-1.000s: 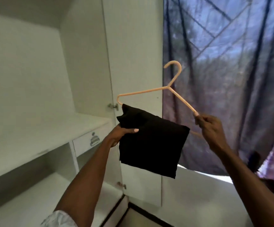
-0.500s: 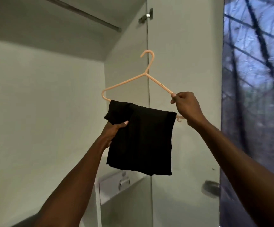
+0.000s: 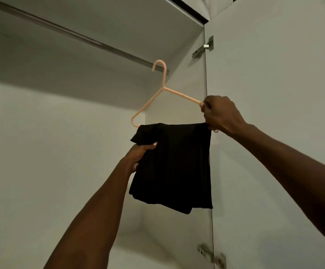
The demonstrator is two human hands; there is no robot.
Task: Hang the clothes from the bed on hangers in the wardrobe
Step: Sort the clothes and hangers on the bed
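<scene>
A pale orange plastic hanger [image 3: 158,96] is raised inside the white wardrobe, its hook right at the grey rail [image 3: 76,34]; whether the hook rests over the rail I cannot tell. A folded black garment [image 3: 177,167] is draped over the hanger's bottom bar. My right hand [image 3: 220,114] grips the hanger's right shoulder end. My left hand [image 3: 140,154] pinches the garment's left edge from below.
The open wardrobe door [image 3: 274,133] stands at the right, with metal hinges at top [image 3: 203,47] and bottom [image 3: 212,256]. The wardrobe's back wall [image 3: 51,152] is behind the hanger. No other hangers are on the visible rail.
Both hands have lifted the hanger and garment up from shelf height toward the rail. The view has tilted upward, and the curtain has left the frame.
</scene>
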